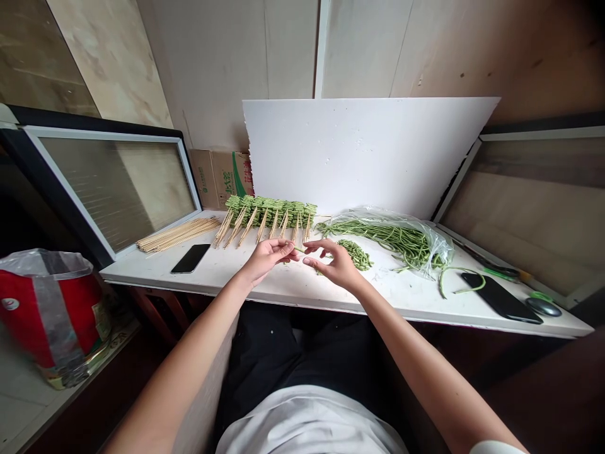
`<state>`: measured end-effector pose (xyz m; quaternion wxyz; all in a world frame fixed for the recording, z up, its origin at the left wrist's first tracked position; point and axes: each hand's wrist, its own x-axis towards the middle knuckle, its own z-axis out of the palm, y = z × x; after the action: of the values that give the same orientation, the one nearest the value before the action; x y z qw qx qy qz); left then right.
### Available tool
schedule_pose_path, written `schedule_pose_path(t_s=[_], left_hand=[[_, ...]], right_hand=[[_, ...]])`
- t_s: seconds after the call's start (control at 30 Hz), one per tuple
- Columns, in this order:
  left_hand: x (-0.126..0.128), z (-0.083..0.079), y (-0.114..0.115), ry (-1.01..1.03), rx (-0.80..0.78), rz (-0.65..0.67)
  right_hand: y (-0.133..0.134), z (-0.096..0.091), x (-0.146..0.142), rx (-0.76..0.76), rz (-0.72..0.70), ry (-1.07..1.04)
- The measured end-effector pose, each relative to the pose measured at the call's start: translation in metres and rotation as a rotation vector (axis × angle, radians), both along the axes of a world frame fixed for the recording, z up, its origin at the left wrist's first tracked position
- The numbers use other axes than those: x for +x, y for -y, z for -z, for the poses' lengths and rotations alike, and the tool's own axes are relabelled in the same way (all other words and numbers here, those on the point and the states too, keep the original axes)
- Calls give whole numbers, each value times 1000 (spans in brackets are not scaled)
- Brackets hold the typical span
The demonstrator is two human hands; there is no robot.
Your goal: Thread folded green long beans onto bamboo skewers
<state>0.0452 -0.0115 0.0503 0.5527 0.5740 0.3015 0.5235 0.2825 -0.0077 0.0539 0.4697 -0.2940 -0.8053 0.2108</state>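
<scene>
Skewer, thin bamboo, spans the small gap between the hands, just in front of the row of skewered green beans, the reference point for all places below. Left hand pinches one end at the fingertips. Right hand sits just beside it, fingers curled toward the shaft (contact not resolvable from this view). Hands close together, neither clasped nor touching each other as far as can be seen.

Risks: a stick this slender, held only at the fingertips, could roll or slip if the pinch loosens. Its tip could prick a finger if the hands close quickly. A soft bean piece forced on at an angle could split and drop.

Skewer appearance: pale, straight, very thin; no green piece clearly seated on it.

Right of the row: a small heap of cut green beans, then long green beans in a clear plastic bag, a loose bean strand and a black phone. Left of the row: a bundle of loose bamboo skewers and a second black phone. Behind the row: a white foam board. Beneath the row: a white worktop.
</scene>
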Motion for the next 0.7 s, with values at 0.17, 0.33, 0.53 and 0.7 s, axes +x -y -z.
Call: schedule_pose_path(t_s=[0.17,0.33,0.53,0.7], left_hand=[[8,1,4,-184,58,-10],[5,4,0,-399,167,-45],[-48,29,-26,-1001,317,-398],[-92,53,-44,-1266,249,-462]], right_hand=[[11,-1,-11,60,20,-35],[0,8,-8,135,64,-19],[-10,9,-1,53,162,-62],[-16,11,3,-142,178,-169]])
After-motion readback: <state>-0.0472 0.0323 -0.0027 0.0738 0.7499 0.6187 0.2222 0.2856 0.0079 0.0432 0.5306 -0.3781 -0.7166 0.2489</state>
